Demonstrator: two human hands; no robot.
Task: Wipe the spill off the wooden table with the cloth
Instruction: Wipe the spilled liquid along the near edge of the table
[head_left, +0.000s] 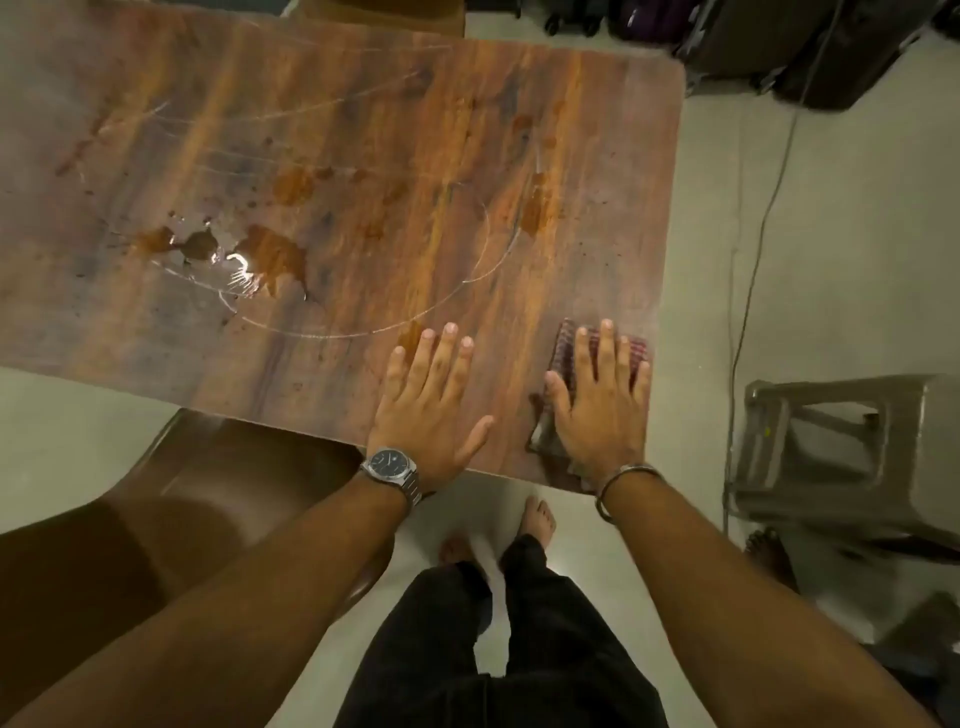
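I see both forearms reaching forward from the bottom of the view, bare to the wrist, with the hands laid palm-down on the near edge of the wooden table (363, 130). My left hand (428, 402) lies flat and released on bare wood, fingers spread and pointing away from me, thumb angled out to the right; it grips nothing. A metal wristwatch (390, 464) with a dark dial sits on that wrist, but I cannot read any lettering or brand on its face. My right hand (602, 408) is also flat with the fingers extended, pressing down on the cloth (566, 345), a folded dark reddish piece with a fine woven pattern, which lies near the table's near right corner; the palm and fingers cover most of it and I see no fingers curled around it, so it is pressed rather than clenched. A thin metal bangle (621, 483) circles the right wrist. The spill (270, 257) lies well apart from both hands, toward the left middle of the tabletop: a shiny brown puddle with a bright reflection, and smaller brown blotches scattered across the centre and right. A brown chair (208, 467) stands below the table's near left edge, and a grey plastic stool (852, 452) stands on the floor to the right.
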